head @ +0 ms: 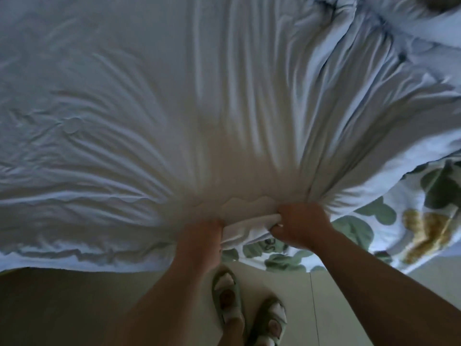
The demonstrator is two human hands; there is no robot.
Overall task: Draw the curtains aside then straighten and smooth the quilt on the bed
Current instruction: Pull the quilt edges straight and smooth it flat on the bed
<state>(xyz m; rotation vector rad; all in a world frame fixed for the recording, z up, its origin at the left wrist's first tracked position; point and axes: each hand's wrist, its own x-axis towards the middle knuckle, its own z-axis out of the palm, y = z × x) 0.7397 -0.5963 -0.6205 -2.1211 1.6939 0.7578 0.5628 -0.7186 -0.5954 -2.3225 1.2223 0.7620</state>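
Note:
A pale blue-white quilt [199, 108] covers almost the whole view, spread over the bed with long creases fanning out from its near edge. My left hand [202, 236] and my right hand [303, 226] both grip a bunched fold of that near edge, close together, knuckles up. On the right the quilt's underside [399, 221] is turned up, showing a white fabric with green leaf shapes and a yellow patch. The far right of the quilt [374, 46] lies rumpled in thick folds. No curtains are in view.
I stand at the bed's near side on a light tiled floor [336, 295]. My feet in green open sandals [229, 300] are right under my hands. The dark side of the bed [62, 295] fills the lower left.

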